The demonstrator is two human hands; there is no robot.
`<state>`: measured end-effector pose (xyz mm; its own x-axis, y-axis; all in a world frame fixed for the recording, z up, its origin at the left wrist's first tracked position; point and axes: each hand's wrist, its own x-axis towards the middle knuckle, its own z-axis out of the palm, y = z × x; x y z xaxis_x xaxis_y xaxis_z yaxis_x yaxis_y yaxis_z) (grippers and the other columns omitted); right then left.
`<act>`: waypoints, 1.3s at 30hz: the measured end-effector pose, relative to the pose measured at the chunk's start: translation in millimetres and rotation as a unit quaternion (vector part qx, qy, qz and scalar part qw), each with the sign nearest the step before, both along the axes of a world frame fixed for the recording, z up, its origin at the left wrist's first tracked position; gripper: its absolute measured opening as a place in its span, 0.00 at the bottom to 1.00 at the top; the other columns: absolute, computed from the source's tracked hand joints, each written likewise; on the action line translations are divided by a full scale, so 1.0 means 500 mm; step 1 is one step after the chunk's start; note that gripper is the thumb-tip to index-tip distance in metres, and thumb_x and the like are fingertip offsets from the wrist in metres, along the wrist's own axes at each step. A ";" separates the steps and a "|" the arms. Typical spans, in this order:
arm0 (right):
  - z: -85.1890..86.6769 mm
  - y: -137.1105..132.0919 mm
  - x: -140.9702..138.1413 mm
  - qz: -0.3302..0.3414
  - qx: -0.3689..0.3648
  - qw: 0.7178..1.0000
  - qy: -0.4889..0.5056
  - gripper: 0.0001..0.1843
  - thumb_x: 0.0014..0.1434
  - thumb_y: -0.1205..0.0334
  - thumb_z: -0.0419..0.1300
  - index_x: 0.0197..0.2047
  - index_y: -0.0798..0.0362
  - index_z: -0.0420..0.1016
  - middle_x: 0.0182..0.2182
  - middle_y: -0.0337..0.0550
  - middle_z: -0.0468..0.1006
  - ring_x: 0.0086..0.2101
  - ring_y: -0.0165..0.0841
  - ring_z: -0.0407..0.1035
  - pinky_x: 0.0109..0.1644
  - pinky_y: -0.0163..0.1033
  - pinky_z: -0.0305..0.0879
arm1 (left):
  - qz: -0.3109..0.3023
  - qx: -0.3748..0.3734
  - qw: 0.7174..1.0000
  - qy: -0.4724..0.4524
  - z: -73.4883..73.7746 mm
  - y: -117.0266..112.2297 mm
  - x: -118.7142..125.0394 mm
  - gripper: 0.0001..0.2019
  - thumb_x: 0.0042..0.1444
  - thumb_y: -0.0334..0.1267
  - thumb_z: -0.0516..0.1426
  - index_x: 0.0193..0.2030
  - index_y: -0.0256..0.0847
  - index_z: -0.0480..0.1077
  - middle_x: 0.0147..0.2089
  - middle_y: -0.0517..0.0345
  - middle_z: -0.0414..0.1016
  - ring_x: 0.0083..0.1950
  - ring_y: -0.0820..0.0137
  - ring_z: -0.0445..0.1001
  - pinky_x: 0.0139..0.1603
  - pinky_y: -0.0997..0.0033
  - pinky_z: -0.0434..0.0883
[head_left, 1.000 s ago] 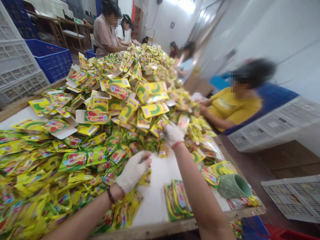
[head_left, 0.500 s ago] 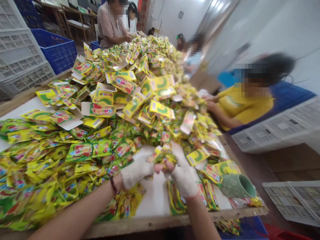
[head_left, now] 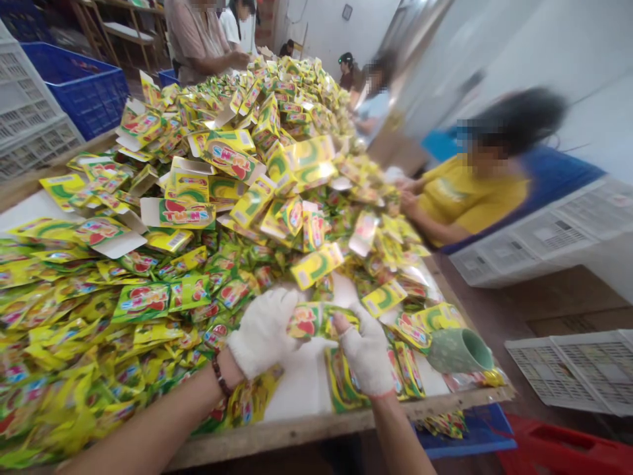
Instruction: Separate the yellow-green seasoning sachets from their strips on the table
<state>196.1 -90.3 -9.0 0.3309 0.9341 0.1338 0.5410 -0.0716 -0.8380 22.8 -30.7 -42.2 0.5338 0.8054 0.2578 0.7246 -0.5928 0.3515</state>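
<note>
My left hand [head_left: 264, 333], in a white fingerless glove, is closed on the left end of a small printed carton [head_left: 303, 321] with a watermelon picture. My right hand [head_left: 368, 349], gloved the same way, grips green-and-yellow sachets [head_left: 332, 322] against the carton's right end. How far the sachets sit inside the carton I cannot tell. Below my right hand stands a row of upright sachets [head_left: 341, 386] on the white tabletop [head_left: 299, 389]. Loose green and yellow sachets [head_left: 74, 343] cover the left side. Ahead rises a heap of open cartons [head_left: 185, 212], many marked TWINS.
A green cup [head_left: 459, 351] lies on its side at the table's right corner. Two closed-looking cartons [head_left: 317, 264] rest just beyond my hands. Co-workers sit or stand along the table, one in a yellow shirt [head_left: 469, 198]. Blue crates [head_left: 82, 86] and white crates [head_left: 576, 369] flank it.
My hands have drawn apart slightly, and the carton between them now shows its watermelon face. A yellow carton now lies just beyond my hands. The whole view has shifted a little.
</note>
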 end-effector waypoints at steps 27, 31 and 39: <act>0.005 -0.007 -0.021 0.031 0.050 0.961 -0.269 0.10 0.61 0.64 0.53 0.27 0.51 0.67 0.25 0.39 0.69 0.27 0.31 0.63 0.31 0.35 0.57 | -0.059 0.010 0.998 0.011 -0.002 -0.018 0.014 0.11 0.52 0.45 0.56 0.36 0.41 0.66 0.36 0.52 0.69 0.39 0.57 0.68 0.40 0.57 0.66; -0.009 -0.003 -0.022 0.004 0.071 0.966 -0.249 0.10 0.61 0.63 0.53 0.28 0.51 0.69 0.25 0.39 0.70 0.29 0.32 0.65 0.34 0.36 0.60 | -0.053 0.010 0.998 -0.013 -0.006 -0.027 0.021 0.10 0.54 0.45 0.55 0.37 0.41 0.66 0.37 0.52 0.70 0.38 0.59 0.69 0.37 0.60 0.66; -0.026 -0.027 -0.014 0.023 0.049 0.988 -0.142 0.15 0.61 0.61 0.55 0.50 0.53 0.69 0.42 0.46 0.78 0.41 0.37 0.72 0.44 0.39 0.68 | -0.033 -0.019 0.999 -0.004 -0.002 -0.013 0.012 0.10 0.51 0.42 0.57 0.36 0.40 0.65 0.37 0.51 0.69 0.41 0.58 0.68 0.40 0.59 0.66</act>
